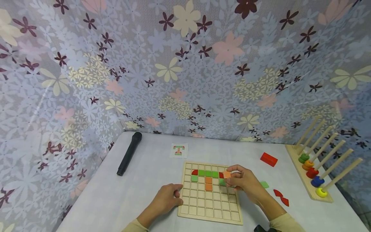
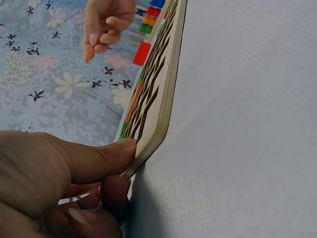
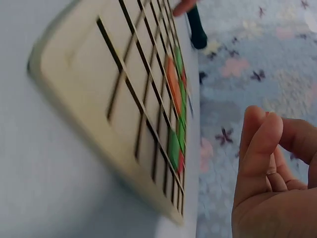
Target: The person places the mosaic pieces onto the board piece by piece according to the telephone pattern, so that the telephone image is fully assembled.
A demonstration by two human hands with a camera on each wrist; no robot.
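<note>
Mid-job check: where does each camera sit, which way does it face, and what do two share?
Head: on the person's head, facing forward and down at the grid board; left hand, right hand and sleeves show.
Left wrist: on that wrist, looking along the board's edge; the left hand is close, the right beyond.
Right wrist: on that wrist, looking across the board from a corner; the right hand is close, left fingertips at the top.
Shared: head and left wrist both show the orange tile.
</note>
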